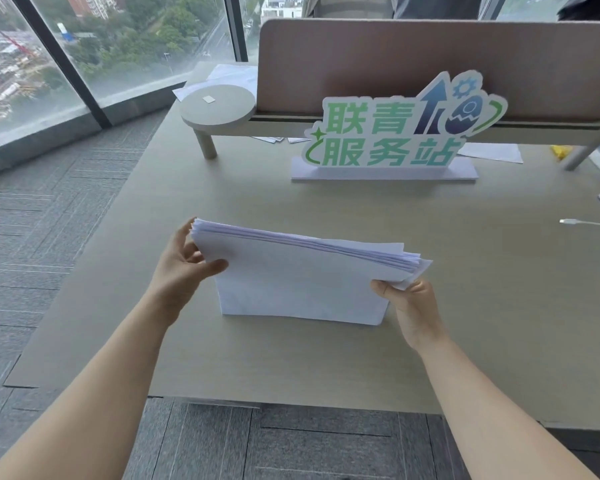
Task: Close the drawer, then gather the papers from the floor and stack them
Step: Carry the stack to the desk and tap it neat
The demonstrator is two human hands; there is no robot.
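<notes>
Two hands: the left hand (pixel 184 261) and the right hand (pixel 407 306) both hold the papers (pixel 302 282), one at each short end.
Left fingers: the thumb lies across the near face of the sheets, the other fingers are wrapped behind the upper left corner; they are closed on the papers.
Right fingers: the thumb presses on the near face at the right end, the other fingers are hidden behind, closed on the papers.
Papers: they stand on their long lower edge on the desk (pixel 499 306), between the two thumbs, leaning a little away from the person.
Risk, loose sheets: near the right fingers the top corners are fanned and not even, so I think a sheet may slide out if that grip becomes weak.
Risk, bending: the sheets are thin and may buckle if they are tapped hard on the desk.
Risk, falling: if both hands let go, the standing stack will probably tip over and spread.
Surface: pale, smooth and flat; beyond the fingers stand a sign (pixel 392 133) and a small round shelf (pixel 219 107).
Room: an office with grey carpet (pixel 49 258) to the left of the left hand and big windows (pixel 118 46) far beyond it.
Drawer: not in view.
</notes>
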